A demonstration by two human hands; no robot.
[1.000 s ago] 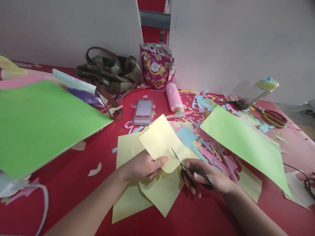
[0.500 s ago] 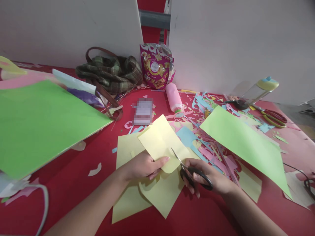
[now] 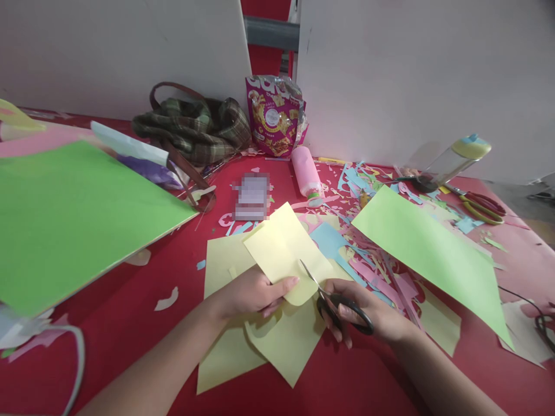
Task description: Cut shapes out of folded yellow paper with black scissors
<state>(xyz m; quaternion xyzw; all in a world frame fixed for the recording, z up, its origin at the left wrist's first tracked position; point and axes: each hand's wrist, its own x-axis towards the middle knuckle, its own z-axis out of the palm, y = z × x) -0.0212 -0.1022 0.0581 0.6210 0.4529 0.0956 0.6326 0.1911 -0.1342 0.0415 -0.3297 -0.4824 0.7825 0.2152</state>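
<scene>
In the left hand (image 3: 255,290), yellow paper (image 3: 284,240), one edge between scissors (image 3: 328,298) and thumb, scissors in the right hand (image 3: 372,309).

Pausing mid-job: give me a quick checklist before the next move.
1. Left hand gripping the paper: ok, thumb on top.
2. Right hand holding the scissors: ok.
3. Left thumb clear of the visible blade: ok, a gap shows.
4. Other blade's position: cannot tell, it is hidden.
5. Space underneath free of other paper: not ok, yellow sheets lie below.
</scene>
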